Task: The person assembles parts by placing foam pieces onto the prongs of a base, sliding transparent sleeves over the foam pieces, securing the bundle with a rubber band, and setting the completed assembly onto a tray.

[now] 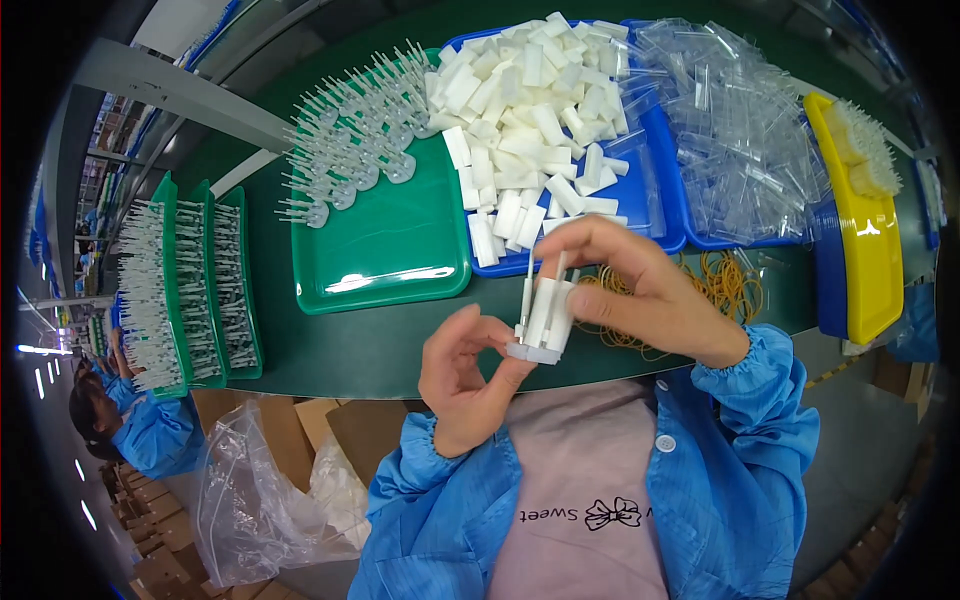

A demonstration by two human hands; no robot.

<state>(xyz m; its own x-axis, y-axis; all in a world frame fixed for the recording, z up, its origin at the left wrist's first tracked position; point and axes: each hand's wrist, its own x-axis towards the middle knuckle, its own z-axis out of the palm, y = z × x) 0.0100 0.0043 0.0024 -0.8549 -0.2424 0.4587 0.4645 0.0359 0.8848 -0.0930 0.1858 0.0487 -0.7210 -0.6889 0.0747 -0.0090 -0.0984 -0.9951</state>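
Base (535, 353), pins (527, 300) up, held over near edge of desk (370, 345). Left hand (468, 382) pinching it low down, right hand (640, 288) clamped on white block (541, 312) stood among pins. Behind: green tray (380, 255) part-full, blue tray (640, 190) heaped with blocks, bands (732, 285) by right wrist.

Here's the left hand (468, 375) gripping the white assembly (543, 312) from its lower left, thumb beneath; the right hand (640, 290) arches in from its upper right, forefinger and thumb bent!
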